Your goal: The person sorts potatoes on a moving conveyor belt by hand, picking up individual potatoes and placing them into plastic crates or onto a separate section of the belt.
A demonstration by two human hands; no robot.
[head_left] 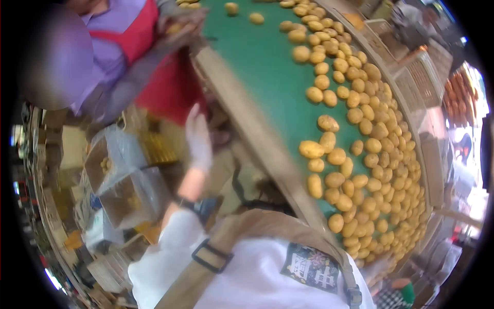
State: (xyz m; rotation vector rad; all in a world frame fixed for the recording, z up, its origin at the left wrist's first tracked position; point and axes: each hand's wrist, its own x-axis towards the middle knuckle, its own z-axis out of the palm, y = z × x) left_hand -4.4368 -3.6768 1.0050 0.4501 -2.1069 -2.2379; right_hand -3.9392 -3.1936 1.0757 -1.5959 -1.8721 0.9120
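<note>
My left hand [198,139], in a pale glove, is raised off the near side of the belt. Its fingers point up and look stretched out, with nothing visible in them. A dark band circles that wrist. At the lower right, a blurred pale hand [378,268], seemingly my right, is by the potatoes [368,206]; its fingers are too smeared to read. Many yellow-brown potatoes lie crowded along the far side of the green conveyor belt [247,67], thinning out toward its middle.
A co-worker in a purple top and red apron [170,87] stands at the upper left, hands near the belt's edge. Plastic-lined boxes [121,206] stand left of me. Crates [419,77] are beyond the belt's far rail. Another person's green sleeve [406,292] shows lower right.
</note>
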